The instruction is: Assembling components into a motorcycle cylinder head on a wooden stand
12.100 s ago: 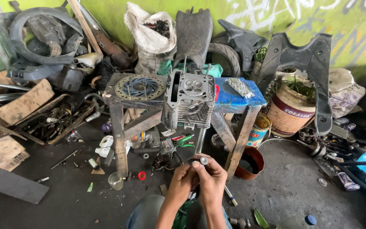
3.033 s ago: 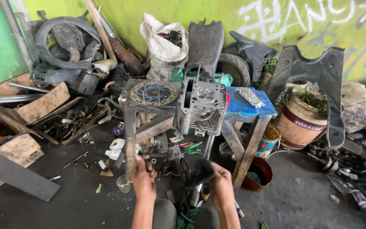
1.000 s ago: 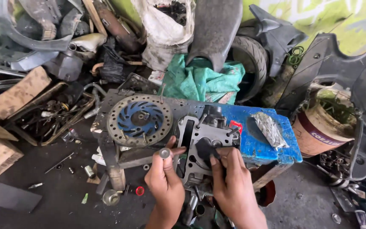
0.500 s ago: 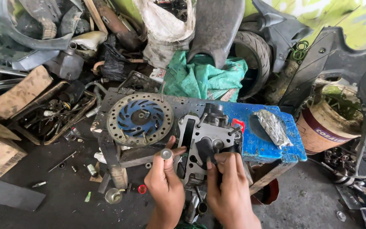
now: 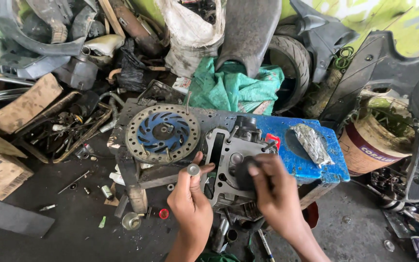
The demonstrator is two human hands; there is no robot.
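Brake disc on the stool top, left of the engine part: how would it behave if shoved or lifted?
The brake disc looks like perforated metal, so probably stiff and heavy for its size. It lies flat on the stool top, so a push would likely slide it, not roll it. Its slots and centre hole should give fingers purchase, though a greasy film is possible in this clutter.

A small grimy bench (image 5: 318,167), blue-topped on its 3 o'clock half, carries a blue-centred brake disc (image 5: 162,133) at 9 o'clock, a grey engine cylinder head (image 5: 229,160) at its middle, and a crumpled silvery wrapper (image 5: 311,143) at 3 o'clock.
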